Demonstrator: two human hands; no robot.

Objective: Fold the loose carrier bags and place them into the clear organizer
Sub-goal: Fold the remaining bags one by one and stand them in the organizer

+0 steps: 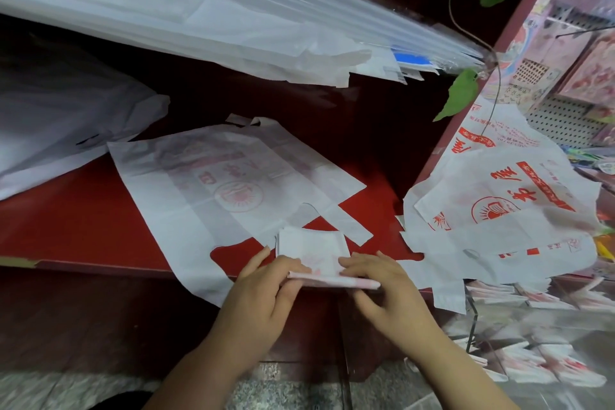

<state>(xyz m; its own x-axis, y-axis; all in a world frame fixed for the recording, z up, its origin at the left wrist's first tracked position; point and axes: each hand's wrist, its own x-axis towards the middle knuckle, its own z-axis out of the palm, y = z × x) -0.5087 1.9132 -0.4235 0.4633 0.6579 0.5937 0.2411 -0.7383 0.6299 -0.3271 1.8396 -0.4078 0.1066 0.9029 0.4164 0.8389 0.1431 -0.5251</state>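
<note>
Worked at the near edge of the red counter (83, 210), low in the middle of the frame. Judged the widest hazard to be the pile of loose printed bags (499, 196) at the right, hanging partly over the counter edge beside the clear organizer (519, 326) in the lower right: could have slid off unfolded if nudged by a forearm. Saw a second risk in the flat bag (206, 183) spread across the centre, one handle strip just beside the work: could have been dragged along or caught into the next fold. Reckoned the slick film of the folded bag (316, 260) likely to spring open if either grip eased before reaching the organizer, already stocked with folded bundles (565, 369).

Held that folded bag at the counter edge, low centre, only partly rolled, a thin flap standing above a thicker rolled strip. Pinched its left end with the left hand (263, 293), thumb on top and fingers curled beneath. Gripped its right part with the right hand (382, 289), fingers curled over the strip; slightly blurred there, so could not tell the thumb's place. Set both hands near each other, not touching, palms turned inward.
</note>
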